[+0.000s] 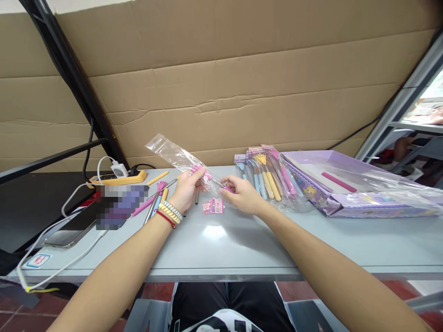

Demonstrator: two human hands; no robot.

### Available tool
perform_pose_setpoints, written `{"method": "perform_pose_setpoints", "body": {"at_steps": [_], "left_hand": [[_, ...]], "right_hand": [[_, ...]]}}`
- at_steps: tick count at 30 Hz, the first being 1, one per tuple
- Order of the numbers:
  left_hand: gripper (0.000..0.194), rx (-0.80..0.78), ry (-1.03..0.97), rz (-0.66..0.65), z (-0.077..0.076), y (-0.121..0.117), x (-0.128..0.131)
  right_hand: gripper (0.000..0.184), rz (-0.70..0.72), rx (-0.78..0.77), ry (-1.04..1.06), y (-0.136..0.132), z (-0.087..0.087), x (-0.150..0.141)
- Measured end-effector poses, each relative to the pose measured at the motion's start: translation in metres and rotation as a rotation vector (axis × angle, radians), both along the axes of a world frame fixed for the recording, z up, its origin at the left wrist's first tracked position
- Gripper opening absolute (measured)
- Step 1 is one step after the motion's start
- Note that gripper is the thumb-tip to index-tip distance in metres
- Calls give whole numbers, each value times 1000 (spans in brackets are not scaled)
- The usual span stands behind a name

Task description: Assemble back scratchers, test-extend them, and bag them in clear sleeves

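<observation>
My left hand [187,190] is closed around a long clear plastic bag [173,154], whose loose end points up and left. A pink back scratcher [206,174] with a hand-shaped head and thin metal rod lies along the bag, apparently inside it. My right hand [239,193] pinches its pink handle end, with the fingers partly hiding it. On the table just below are small pink printed cards [213,206]. Loose back scratcher parts in pink, blue and yellow, including a pink hand-shaped head [161,186], lie left of and partly behind my left hand.
Several bagged back scratchers [266,177] with header cards lie to the right. Beside them stands a purple box [332,210] holding a magenta strip [339,182] and clear plastic. A phone [71,229], white cables and a yellow power strip [138,177] occupy the left. Cardboard [221,92] walls the back.
</observation>
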State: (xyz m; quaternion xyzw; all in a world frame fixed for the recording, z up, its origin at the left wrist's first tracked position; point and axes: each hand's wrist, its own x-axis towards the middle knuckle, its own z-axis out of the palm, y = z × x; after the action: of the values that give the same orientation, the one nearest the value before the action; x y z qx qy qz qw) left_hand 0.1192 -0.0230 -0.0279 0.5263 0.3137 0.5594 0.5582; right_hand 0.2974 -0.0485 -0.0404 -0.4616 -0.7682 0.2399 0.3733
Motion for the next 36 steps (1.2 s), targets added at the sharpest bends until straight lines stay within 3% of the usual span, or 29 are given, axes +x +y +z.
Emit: {"method": "perform_pose_setpoints", "body": {"at_steps": [7, 14, 29, 36], "left_hand": [[31, 24, -205, 122, 1, 8, -8], [29, 17, -157, 75, 2, 7, -9], [33, -24, 134, -109, -10, 1, 2], [30, 26, -32, 38, 0, 4, -5]], "right_hand": [[35, -33, -279, -15, 1, 4, 2], [63, -172, -213, -46, -2, 8, 3], [53, -13, -113, 75, -3, -1, 0], [46, 1, -274, 245, -4, 6, -1]]}}
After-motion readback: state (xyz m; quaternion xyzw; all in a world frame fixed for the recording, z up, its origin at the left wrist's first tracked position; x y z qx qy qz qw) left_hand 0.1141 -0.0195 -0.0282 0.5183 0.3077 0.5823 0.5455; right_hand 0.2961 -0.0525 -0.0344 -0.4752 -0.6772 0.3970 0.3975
